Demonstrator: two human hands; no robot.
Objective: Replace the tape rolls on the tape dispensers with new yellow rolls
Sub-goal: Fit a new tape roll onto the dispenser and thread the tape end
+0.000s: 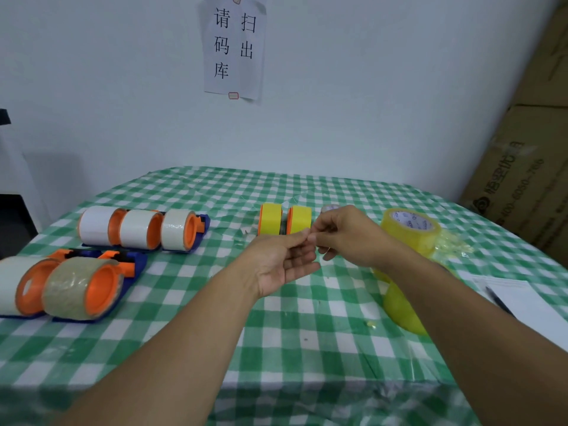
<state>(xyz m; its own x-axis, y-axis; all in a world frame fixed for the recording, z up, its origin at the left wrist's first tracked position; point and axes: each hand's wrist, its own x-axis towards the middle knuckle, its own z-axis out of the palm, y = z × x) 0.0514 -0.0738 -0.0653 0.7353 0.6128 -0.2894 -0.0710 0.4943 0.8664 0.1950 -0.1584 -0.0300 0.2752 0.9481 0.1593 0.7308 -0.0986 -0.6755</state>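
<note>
1. The left hand (281,262) is held palm up over the middle of the table (307,348), with its fingers straight and relaxed and nothing gripped.
2. The right hand (347,233) is met at the left fingertips, its fingers curled in a pinch; what is pinched, if anything, cannot be told.
3. Two mounted yellow rolls (299,224) stand just beyond both hands, toward the far edge.
4. A loose yellow roll (410,230) stands near the right edge, beside the right wrist — a second loose roll (399,305) lies partly hidden under the right forearm.
5. The white-roll dispensers (138,230) are grouped near the left edge — well apart from the hands.

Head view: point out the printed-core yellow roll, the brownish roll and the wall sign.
printed-core yellow roll (412,241): head view, outer tape face.
brownish roll (72,287): head view, outer tape face.
wall sign (233,50): head view, sheet's middle.
</note>
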